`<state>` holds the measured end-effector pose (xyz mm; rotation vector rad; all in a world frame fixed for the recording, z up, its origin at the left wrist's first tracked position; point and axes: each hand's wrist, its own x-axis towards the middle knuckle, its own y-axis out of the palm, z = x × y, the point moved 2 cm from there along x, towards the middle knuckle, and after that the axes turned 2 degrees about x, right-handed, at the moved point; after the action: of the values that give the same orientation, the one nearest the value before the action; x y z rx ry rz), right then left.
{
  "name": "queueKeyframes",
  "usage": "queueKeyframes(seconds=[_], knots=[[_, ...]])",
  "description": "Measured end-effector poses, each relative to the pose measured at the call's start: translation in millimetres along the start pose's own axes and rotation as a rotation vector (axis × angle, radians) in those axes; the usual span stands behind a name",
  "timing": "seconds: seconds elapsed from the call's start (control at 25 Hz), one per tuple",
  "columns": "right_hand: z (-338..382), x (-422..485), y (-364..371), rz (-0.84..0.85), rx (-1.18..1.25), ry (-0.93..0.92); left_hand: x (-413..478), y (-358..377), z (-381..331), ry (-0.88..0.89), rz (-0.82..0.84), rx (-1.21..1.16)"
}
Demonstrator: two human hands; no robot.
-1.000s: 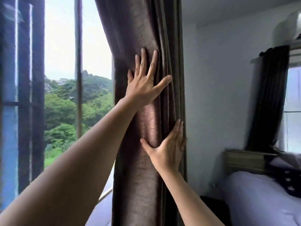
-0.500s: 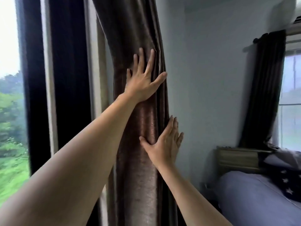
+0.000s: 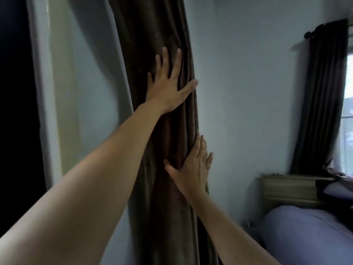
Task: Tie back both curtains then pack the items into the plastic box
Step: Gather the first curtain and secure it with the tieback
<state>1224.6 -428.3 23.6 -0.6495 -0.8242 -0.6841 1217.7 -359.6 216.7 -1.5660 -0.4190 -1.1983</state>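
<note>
A dark brown curtain [image 3: 162, 31] hangs bunched in folds down the middle of the view, against a pale wall. My left hand [image 3: 168, 85] lies flat on it, fingers spread and pointing up. Lower down, my right hand [image 3: 193, 169] presses flat on the curtain's right edge, fingers together, thumb out to the left. Neither hand grips the cloth. A second dark curtain [image 3: 322, 92] hangs bunched beside a window at the far right. No tie-back and no plastic box are in view.
A pale window frame [image 3: 57, 92] stands left of the curtain, with darkness beyond it. At the lower right is a bed with a bluish cover [image 3: 309, 236] and a wooden headboard [image 3: 286, 188].
The view has swung right: the bright window and green hills have left the frame. Both hands stay flat on the curtain, which now sits bunched further against the wall.
</note>
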Motion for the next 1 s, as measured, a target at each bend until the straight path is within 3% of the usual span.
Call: queueKeyframes(seconds=[0.2, 0.56, 0.8, 0.92, 1.0], knots=[[-27.7, 11.8, 14.1, 0.019, 0.1, -0.147, 5.0, 9.7, 7.0, -0.008, -0.074, 0.046], [-39.4, 1.7, 11.8, 0.282, 0.416, -0.356, -31.9, -1.0, -2.1, -0.138, -0.142, 0.111], [-37.4, -40.5, -24.0, 0.615, 0.852, -0.37, -129.8, -25.6, -38.2, -0.351, -0.154, 0.044], [-33.6, -62.2, -44.0, 0.687, 0.96, -0.401, -190.6, -39.0, -47.7, -0.613, -0.181, -0.014], [-28.7, -75.5, -52.0, 0.709, 0.978, -0.445, -230.7, -46.3, -65.3, -0.738, -0.254, 0.067]])
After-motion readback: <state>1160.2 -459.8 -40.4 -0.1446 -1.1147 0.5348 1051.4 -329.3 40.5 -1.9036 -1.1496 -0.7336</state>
